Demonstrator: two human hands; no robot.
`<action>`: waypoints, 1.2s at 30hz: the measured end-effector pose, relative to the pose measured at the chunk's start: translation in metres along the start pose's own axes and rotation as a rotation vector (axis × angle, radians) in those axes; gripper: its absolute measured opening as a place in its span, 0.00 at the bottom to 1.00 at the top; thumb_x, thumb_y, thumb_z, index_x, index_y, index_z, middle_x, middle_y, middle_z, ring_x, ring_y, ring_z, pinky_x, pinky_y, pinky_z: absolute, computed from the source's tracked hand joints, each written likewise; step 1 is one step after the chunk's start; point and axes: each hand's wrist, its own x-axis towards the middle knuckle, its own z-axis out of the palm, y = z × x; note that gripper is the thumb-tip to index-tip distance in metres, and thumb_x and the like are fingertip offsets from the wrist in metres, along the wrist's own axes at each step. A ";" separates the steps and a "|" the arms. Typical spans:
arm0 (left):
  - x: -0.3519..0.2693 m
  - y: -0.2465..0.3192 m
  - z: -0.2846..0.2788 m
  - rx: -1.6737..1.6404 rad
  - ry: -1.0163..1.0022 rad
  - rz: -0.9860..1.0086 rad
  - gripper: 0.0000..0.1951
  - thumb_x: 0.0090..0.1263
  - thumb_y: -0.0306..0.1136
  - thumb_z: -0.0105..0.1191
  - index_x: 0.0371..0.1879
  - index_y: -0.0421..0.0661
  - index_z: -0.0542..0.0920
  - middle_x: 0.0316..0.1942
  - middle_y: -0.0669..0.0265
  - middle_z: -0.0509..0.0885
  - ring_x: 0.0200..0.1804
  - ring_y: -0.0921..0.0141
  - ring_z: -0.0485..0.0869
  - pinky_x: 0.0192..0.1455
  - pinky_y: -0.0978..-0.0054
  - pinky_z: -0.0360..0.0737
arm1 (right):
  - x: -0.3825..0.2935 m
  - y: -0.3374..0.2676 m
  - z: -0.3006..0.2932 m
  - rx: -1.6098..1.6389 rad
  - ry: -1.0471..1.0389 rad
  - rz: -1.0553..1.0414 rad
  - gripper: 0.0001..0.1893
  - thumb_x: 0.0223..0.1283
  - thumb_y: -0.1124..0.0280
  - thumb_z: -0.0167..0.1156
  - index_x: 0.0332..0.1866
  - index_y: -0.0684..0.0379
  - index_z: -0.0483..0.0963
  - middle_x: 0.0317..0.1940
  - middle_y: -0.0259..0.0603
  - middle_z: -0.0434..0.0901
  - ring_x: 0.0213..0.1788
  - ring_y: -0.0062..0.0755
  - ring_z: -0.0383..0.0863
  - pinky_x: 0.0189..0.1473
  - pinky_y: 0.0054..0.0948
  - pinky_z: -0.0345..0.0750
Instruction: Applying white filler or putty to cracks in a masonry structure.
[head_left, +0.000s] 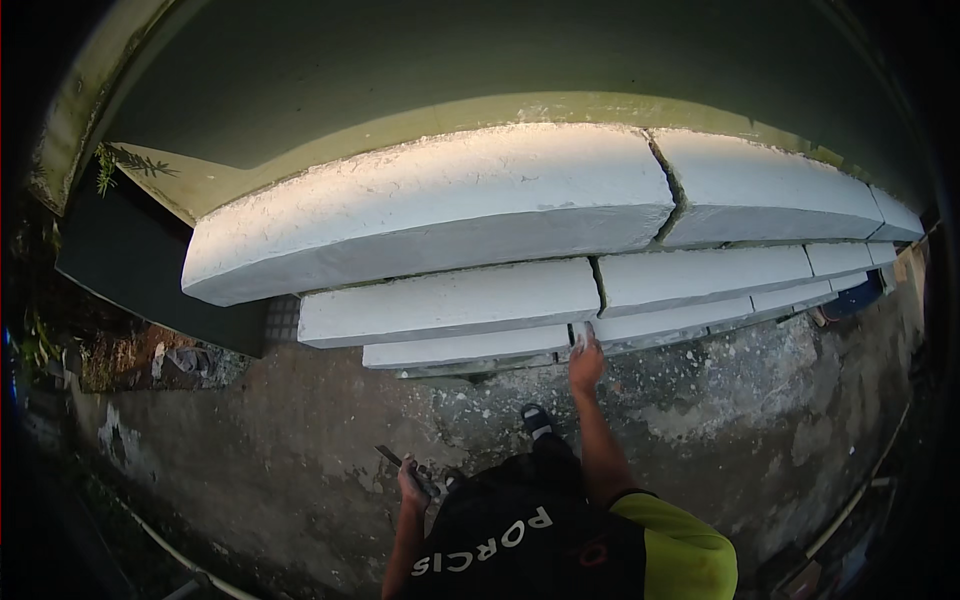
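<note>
Stepped white ledges with a plaster-like coating rise before me: a deep top ledge (435, 199), a middle ledge (450, 298) and a narrow lower ledge (472, 345). Dark gaps cut across each ledge. My right hand (586, 367) reaches to the lower ledge, its whitened fingertips touching beside a gap (571, 334). Whether those fingers hold anything small is too unclear to tell. Down by my left leg, my left hand (412, 481) grips a flat, dark-bladed tool (388, 454), blade pointing up and left, away from the ledges.
Behind the ledges stands a greenish wall (480, 60). I stand on a stained concrete floor (300, 420) spotted with white splashes. A dark blue container (855, 295) is at the right end. Rubble (187, 360) lies at left, and a pipe (855, 495) runs along the lower right.
</note>
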 end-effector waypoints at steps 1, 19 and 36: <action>-0.001 0.003 -0.005 0.000 -0.001 -0.002 0.16 0.63 0.46 0.57 0.18 0.60 0.66 0.13 0.76 0.66 0.17 0.74 0.69 0.20 0.73 0.66 | 0.001 0.003 -0.002 -0.002 0.001 0.000 0.23 0.67 0.66 0.52 0.68 0.49 0.66 0.42 0.53 0.82 0.44 0.55 0.82 0.45 0.48 0.77; 0.013 -0.007 -0.024 -0.099 -0.019 0.022 0.12 0.63 0.40 0.60 0.24 0.58 0.69 0.18 0.77 0.66 0.19 0.76 0.68 0.22 0.77 0.67 | -0.021 0.015 -0.018 0.327 -0.207 -0.470 0.24 0.63 0.71 0.55 0.66 0.56 0.68 0.40 0.56 0.81 0.40 0.60 0.80 0.42 0.45 0.77; 0.013 -0.008 -0.041 0.016 -0.032 0.024 0.11 0.62 0.43 0.59 0.28 0.57 0.70 0.19 0.73 0.68 0.20 0.73 0.70 0.22 0.73 0.68 | -0.091 -0.089 0.046 0.106 -0.341 -0.288 0.26 0.64 0.68 0.54 0.69 0.47 0.65 0.43 0.52 0.81 0.39 0.52 0.83 0.40 0.43 0.81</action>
